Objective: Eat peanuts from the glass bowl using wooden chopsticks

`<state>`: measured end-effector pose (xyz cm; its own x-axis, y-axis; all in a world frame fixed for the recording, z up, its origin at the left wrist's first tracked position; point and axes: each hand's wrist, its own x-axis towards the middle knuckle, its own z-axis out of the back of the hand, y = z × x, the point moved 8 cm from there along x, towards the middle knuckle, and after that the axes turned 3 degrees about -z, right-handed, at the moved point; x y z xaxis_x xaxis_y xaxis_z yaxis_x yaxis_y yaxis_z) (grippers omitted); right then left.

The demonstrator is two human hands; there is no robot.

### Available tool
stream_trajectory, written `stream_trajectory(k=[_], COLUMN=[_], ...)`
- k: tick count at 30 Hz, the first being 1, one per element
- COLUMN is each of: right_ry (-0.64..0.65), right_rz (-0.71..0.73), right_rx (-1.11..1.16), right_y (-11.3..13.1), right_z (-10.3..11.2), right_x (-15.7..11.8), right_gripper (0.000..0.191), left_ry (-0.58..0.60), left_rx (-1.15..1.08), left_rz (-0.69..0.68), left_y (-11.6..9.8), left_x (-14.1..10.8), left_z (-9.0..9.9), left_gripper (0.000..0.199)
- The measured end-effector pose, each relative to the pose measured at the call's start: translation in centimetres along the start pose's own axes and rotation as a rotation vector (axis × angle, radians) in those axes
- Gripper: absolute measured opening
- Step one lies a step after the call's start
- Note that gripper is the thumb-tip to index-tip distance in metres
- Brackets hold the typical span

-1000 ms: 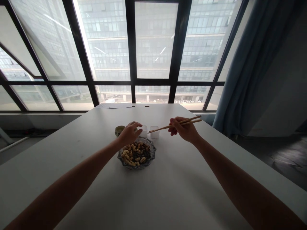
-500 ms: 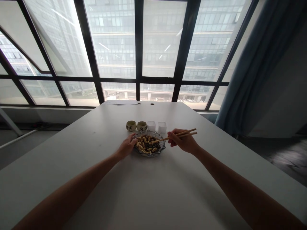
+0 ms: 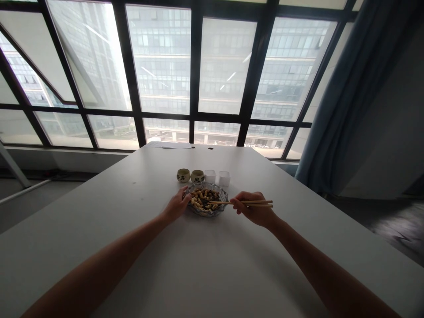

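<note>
A clear glass bowl [image 3: 208,213] with a wavy rim stands on the white table, filled with peanuts in their shells [image 3: 198,201] and small dark pieces that look like seeds [image 3: 210,206]. My left hand [image 3: 178,204] grips the bowl's left rim, thumb on top. On the other side, my right hand [image 3: 253,208] holds a pair of wooden chopsticks [image 3: 261,203]. Their tips reach over the right rim into the middle of the bowl, among the dark pieces. Whether anything is pinched between the tips is too small to tell.
Just behind the bowl, two pale cups with dark lettering, a left cup [image 3: 183,176] and a right cup [image 3: 198,176], stand beside two translucent square cups [image 3: 210,176]. The white table [image 3: 198,269] reaches toward the windows. A blue curtain [image 3: 326,115] hangs at right.
My right hand has lowered slightly, and the chopsticks now lie nearly level instead of slanting. My left hand stays at the bowl's rim. The view has tilted a little.
</note>
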<state>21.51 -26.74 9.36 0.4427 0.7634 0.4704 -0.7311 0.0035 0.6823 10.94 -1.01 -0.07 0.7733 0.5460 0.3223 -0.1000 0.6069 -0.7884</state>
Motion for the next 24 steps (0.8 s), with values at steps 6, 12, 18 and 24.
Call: stream_trajectory(k=[6, 12, 18, 24], right_ry=[0.036, -0.002, -0.137, -0.241], right_rz=[0.007, -0.059, -0.152, -0.201], right_rx=[0.057, 0.137, 0.285, 0.356], right_y=[-0.5, -1.5, -3.5, -5.0], right_z=[-0.2, -0.1, 0.4, 1.1], right_x=[-0.2, -0.2, -0.2, -0.1], right_gripper=[0.039, 0.041, 0.044, 0.045], left_ry=[-0.017, 0.003, 0.012, 0.048], left_rx=[0.010, 0.029, 0.014, -0.010], left_rz=[-0.021, -0.022, -0.005, -0.026], left_y=[-0.2, -0.3, -0.2, -0.4], left_x=[0.0, -0.1, 0.2, 0.2], left_z=[0.0, -0.1, -0.1, -0.2], left_gripper=[0.056, 0.058, 0.060, 0.063])
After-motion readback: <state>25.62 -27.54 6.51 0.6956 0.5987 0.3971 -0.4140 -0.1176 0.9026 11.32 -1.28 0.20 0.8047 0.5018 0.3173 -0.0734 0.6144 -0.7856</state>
